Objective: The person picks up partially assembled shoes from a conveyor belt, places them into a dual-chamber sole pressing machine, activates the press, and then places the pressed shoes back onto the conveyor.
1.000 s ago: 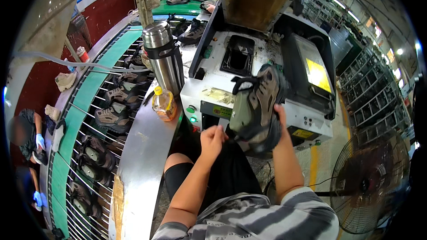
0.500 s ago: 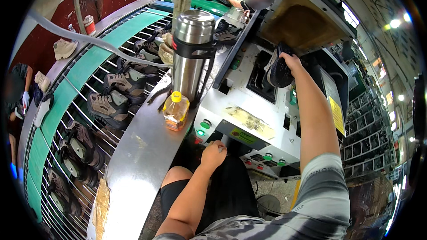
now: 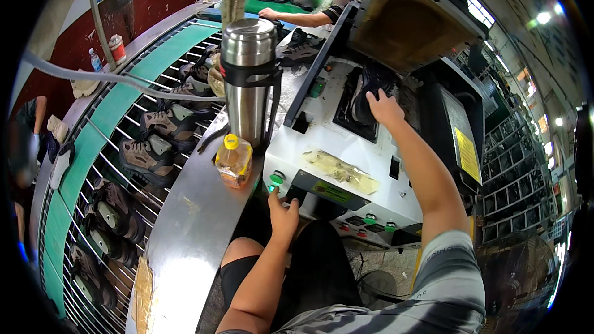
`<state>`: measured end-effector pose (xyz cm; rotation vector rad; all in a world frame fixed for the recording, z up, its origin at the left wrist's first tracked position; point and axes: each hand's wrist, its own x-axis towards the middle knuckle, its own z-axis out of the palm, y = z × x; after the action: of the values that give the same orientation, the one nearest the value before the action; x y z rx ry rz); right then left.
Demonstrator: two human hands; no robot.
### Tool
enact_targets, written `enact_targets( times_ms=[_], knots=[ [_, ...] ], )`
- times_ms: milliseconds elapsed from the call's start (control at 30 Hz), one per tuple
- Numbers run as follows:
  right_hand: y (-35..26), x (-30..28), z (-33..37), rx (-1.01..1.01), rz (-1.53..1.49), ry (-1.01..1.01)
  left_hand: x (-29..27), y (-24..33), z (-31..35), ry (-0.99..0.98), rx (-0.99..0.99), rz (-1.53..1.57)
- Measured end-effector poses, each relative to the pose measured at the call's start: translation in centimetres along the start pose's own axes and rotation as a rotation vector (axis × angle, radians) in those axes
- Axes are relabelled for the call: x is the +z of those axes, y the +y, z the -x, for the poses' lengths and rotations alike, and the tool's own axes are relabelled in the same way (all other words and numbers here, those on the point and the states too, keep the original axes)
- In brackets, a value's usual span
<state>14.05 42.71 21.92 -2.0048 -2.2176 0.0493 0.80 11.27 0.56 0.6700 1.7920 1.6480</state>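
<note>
A dark shoe (image 3: 361, 100) lies in the black recess (image 3: 341, 120) on top of a white machine (image 3: 288, 153), below its raised lid. My right hand (image 3: 386, 109) is closed on the shoe's near side, fingers bent over it. At the machine's front left, my left hand (image 3: 284, 213) has its index finger up at a lit green button (image 3: 273, 189), with thumb and finger apart and nothing seen in it. Whether the fingertip presses the button I cannot tell.
The raised lid (image 3: 414, 21) stands behind the recess. To the left are a steel flask (image 3: 249, 86) and a yellow-capped bottle (image 3: 234, 164) on a metal ledge (image 3: 185, 222). Beyond runs a rack with several brown shoes (image 3: 147, 159). A co-worker's arm (image 3: 303, 19) reaches in at the back.
My right hand has brought the shoe down from beneath the lid into the recess. My left hand has moved up and left to the lit button, its index finger now extended.
</note>
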Motion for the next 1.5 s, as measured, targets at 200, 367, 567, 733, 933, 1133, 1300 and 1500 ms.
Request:
enact_targets(
  times_ms=[200, 367, 567, 733, 933, 1133, 1300, 1500],
  knots=[
    [-0.2, -0.7, 1.4, -0.230, -0.102, 0.110, 1.4, -3.2, -0.4, 0.004, -0.056, 0.093],
    [-1.5, -1.5, 2.4, -0.168, 0.036, -0.030, 0.9, -2.3, -0.4, -0.049, -0.136, 0.102],
    [-1.6, -0.7, 3.6, -0.182, 0.007, 0.101, 1.3, -2.5, -0.7, 0.024, -0.113, 0.282],
    [2.2, 2.2, 6.1, -0.450, -0.050, 0.309, 1.7, -2.6, -0.2, 0.016, -0.092, 0.266],
    [9.9, 2.5, 20.7, -0.838, -0.329, 0.345, 1.9, -2.4, 0.7, 0.062, 0.067, 0.291],
    [19.3, 2.8, 24.3, -0.450, -0.373, 0.405, 1.9, 0.1, 1.2, -0.127, 0.000, 0.442],
    [19.3, 2.2, 23.2, -0.339, -0.339, 0.405, 0.0, 0.1, 0.2, -0.176, -0.125, 0.280],
    [19.5, 2.5, 23.8, -0.378, -0.331, 0.387, 1.4, -1.5, -0.1, -0.542, -0.293, -0.042]
  ],
)
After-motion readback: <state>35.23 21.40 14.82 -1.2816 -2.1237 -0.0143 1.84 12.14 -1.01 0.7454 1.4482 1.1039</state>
